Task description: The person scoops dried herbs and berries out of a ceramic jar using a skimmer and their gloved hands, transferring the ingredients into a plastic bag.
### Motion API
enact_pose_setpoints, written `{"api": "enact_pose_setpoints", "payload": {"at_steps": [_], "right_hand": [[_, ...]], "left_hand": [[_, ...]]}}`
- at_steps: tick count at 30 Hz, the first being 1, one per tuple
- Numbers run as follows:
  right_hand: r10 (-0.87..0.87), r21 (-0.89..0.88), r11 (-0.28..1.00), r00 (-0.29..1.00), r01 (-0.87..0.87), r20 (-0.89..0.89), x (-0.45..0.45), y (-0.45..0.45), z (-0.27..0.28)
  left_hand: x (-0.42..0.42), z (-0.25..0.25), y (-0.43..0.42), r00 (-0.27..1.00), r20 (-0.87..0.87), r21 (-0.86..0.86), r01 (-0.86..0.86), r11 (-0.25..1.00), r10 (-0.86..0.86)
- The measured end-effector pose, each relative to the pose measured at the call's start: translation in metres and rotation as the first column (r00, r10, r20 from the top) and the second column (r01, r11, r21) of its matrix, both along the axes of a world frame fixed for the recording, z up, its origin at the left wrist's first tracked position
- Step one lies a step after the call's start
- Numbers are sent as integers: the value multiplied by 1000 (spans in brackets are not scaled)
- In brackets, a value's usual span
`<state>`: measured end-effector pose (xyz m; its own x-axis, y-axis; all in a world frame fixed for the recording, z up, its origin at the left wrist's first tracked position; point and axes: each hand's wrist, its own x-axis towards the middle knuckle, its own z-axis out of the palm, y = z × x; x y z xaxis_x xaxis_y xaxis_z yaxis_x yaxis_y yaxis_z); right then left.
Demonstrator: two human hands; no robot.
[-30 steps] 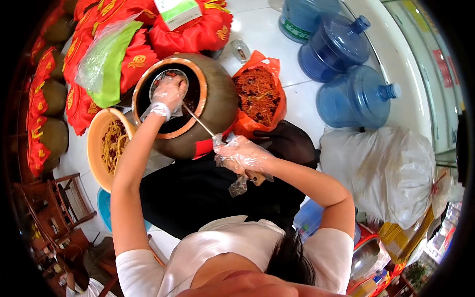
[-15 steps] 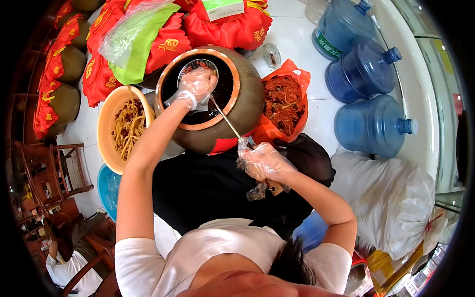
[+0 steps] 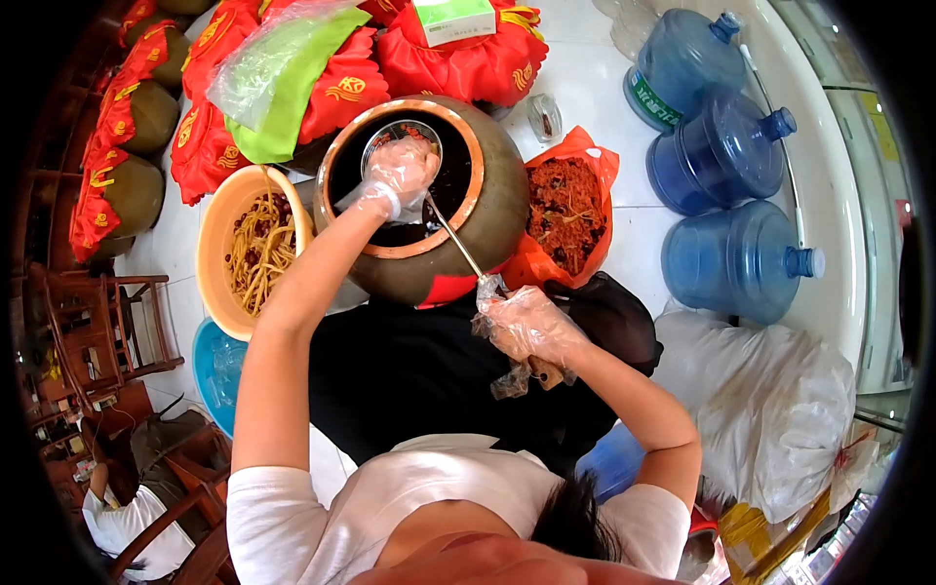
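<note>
My right hand, in a clear plastic glove, grips the handle of a long metal strainer; a wooden end shows below the fist. The strainer's round bowl lies within the mouth of a big brown clay jar with dark liquid inside. Also gloved, my left hand reaches into the bowl with bent fingers, reddish bits beside them. What lies under those fingers is hidden. Right of the jar, an orange-red plastic bag holds chopped red food. On its left stands a peach-coloured basin with long pale strips and dark red pieces.
Jars covered in red cloth stand behind, one bearing a tissue box. A small glass jar is on the tiles. Blue water bottles and a white sack line the right. A blue basin, wooden chairs and another person are left.
The whole view has shifted slightly, so things appear a little lower and farther right. Both hands keep nearly the same places at the strainer.
</note>
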<state>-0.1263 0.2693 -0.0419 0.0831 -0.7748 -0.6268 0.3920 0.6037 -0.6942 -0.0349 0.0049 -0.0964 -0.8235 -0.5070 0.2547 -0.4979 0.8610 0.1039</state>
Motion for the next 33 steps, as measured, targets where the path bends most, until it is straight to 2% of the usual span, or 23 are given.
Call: {"api": "enact_pose_setpoints", "payload": {"at_steps": [4, 7, 10, 11, 12, 14, 15, 16, 18, 19, 20, 21, 22, 23, 24, 26, 27, 28, 29, 30, 31, 32, 33], "right_hand": [[-35, 22, 999, 998, 33, 52, -4, -2, 10], [-21, -56, 998, 999, 24, 48, -1, 0, 7], [-47, 33, 998, 993, 44, 104, -3, -2, 15], [-40, 25, 999, 994, 38, 101, -3, -2, 17], [-31, 17, 999, 995, 30, 98, -3, -1, 17], [-12, -26, 1000, 987, 16, 158, -6, 0, 7], [-13, -17, 1000, 988, 16, 155, -6, 0, 8], [-16, -8, 1000, 988, 17, 151, -6, 0, 8], [-29, -17, 999, 981, 33, 192, -6, 0, 7], [-26, -8, 1000, 980, 28, 195, -6, 0, 8], [-23, 2, 1000, 980, 23, 198, -6, 0, 9], [-26, 3, 1000, 980, 26, 200, -6, 0, 8], [-26, -15, 999, 981, 30, 194, -6, 0, 6], [-24, -34, 999, 982, 31, 188, -6, 0, 5], [-23, -33, 999, 982, 30, 190, -6, 1, 5], [-43, -23, 998, 965, 51, 259, -8, 0, 7], [-43, -27, 998, 966, 52, 256, -8, -1, 6], [-32, -46, 998, 981, 41, 190, -7, 0, 4], [-22, -61, 998, 992, 29, 123, -6, 1, 3], [-27, -56, 998, 992, 34, 125, -7, 2, 4], [-21, -35, 999, 993, 25, 113, -7, 1, 7], [-10, -16, 1000, 995, 11, 100, -7, 0, 8], [-31, -84, 996, 998, 36, 57, -6, 0, 2]], "left_hand": [[1, 7, 2, 999, 18, 119, -50, 992, 48], [2, 25, 2, 997, 45, 93, -59, 994, 55], [0, 70, -9, 987, 157, 553, -124, 824, 43], [7, 53, -34, 979, 170, 448, 24, 894, -112], [11, 70, -41, 889, 275, 85, 357, 930, -366], [16, 29, -88, 942, 234, 239, 185, 953, -242], [19, 39, -78, 994, 87, 526, 12, 851, -67], [23, 36, -84, 994, 90, 524, 11, 851, -69], [30, 31, -95, 907, 377, 54, 182, 982, -189], [29, 26, -90, 962, 265, 309, -18, 951, -68], [27, 21, -84, 984, 143, 536, -170, 827, 110], [28, 26, -77, 949, 312, 218, -23, 976, -48], [27, 29, -73, 852, 507, -90, 201, 976, -128], [38, 11, -81, 910, 308, -140, 333, 933, -278], [26, 36, -59, 852, 484, 29, 213, 977, -201], [24, 34, -35, 902, 433, 145, -61, 988, -8], [29, 16, -53, 906, 405, 113, 82, 990, -121], [30, 17, -59, 906, 404, 113, 88, 990, -127], [31, 17, -64, 996, 79, 624, -85, 777, 45], [34, 18, -69, 924, -98, 954, -19, 300, 370], [36, 24, -83, 946, -92, 966, 9, 257, 312], [38, 23, -88, 961, -71, 910, -48, 412, 269], [41, 10, -99, 981, -129, 821, 25, 570, 143]]}}
